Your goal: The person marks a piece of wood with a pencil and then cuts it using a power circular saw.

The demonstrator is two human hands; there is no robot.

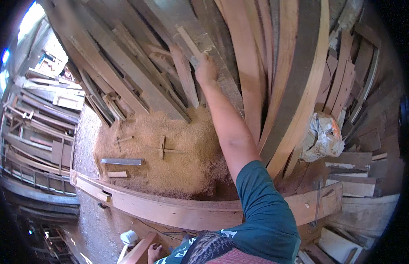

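My right arm stretches forward over the stacked planks. At its end my right hand (206, 71) is closed round the near end of a narrow pale wooden strip (189, 40), above a wide grey board (176, 17). Low in the view, left of my body, my left hand (156, 252) has its fingers curled against the edge of a reddish wooden board (140, 250). The lower part of that hand is cut off by the picture's edge. Beside this board is a white round-topped object (129, 237) on a pale stem.
A long thick beam (173, 211) crosses in front of me. Beyond it lies a sawdust heap (187, 154) with crossed wood strips (162, 147), a grey metallic bar (122, 162) and a small offcut (117, 174). A crumpled silvery bag (321, 138) stands right; a timber rack (37, 132) left.
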